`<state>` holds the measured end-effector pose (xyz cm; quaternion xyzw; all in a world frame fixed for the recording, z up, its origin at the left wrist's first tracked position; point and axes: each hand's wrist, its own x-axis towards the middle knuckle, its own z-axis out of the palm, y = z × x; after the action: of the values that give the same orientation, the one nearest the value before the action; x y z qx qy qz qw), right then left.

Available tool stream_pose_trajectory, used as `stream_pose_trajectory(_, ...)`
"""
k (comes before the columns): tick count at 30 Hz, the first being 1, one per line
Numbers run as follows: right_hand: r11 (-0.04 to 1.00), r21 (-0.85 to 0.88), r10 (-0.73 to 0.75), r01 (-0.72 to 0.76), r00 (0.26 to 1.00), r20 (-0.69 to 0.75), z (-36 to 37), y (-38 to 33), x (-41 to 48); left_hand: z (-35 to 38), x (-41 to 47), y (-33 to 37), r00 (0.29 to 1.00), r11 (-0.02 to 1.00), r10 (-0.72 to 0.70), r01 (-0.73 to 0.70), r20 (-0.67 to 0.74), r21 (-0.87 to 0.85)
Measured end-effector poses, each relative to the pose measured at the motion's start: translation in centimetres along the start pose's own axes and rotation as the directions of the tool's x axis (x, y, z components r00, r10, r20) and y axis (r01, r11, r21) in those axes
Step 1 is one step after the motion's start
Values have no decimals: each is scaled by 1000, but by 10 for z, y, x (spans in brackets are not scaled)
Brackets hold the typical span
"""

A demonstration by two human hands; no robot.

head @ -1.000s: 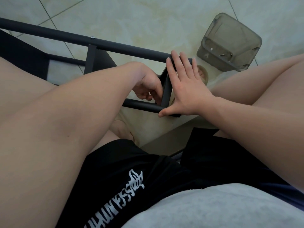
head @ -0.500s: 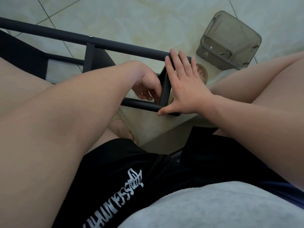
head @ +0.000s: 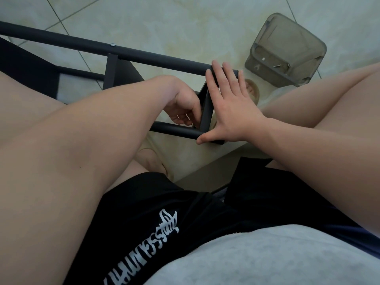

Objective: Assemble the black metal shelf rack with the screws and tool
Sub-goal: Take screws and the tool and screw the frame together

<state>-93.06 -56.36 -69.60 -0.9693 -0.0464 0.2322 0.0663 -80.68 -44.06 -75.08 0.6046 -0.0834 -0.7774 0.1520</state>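
The black metal rack (head: 160,58) lies across the tiled floor in front of my knees, with a silver screw (head: 112,45) set in its upper tube. My right hand (head: 232,112) presses flat against the end crossbar (head: 206,112), fingers straight up to the upper tube and thumb on the lower tube (head: 174,128). On the inner side of that crossbar is my left hand (head: 183,105), its fingers curled at the joint with the lower tube. Whatever those fingers hold is hidden.
A grey translucent plastic box (head: 287,52) stands on the floor at the back right with a few small screws (head: 276,65) in it. My sandalled feet (head: 251,89) are on the floor under and beside the rack's end. My legs flank the frame.
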Motion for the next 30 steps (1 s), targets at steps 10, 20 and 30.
stream_pose_trajectory(10, 1000, 10, 2, -2, 1000, 4, 0, 0, 0, 2, 1, 2, 1000, 999, -19, 18, 19, 47)
stream_pose_trajectory(20, 1000, -2, 3, -3, 1000, 18, -3, -1, -1, -1, 0, 0, 1000, 998, -28, 27, 9, 59)
stream_pose_trajectory(30, 1000, 6, 8, -8, 1000, 14, -2, -1, 0, -2, 0, 3, 1000, 998, -23, 23, -2, 65)
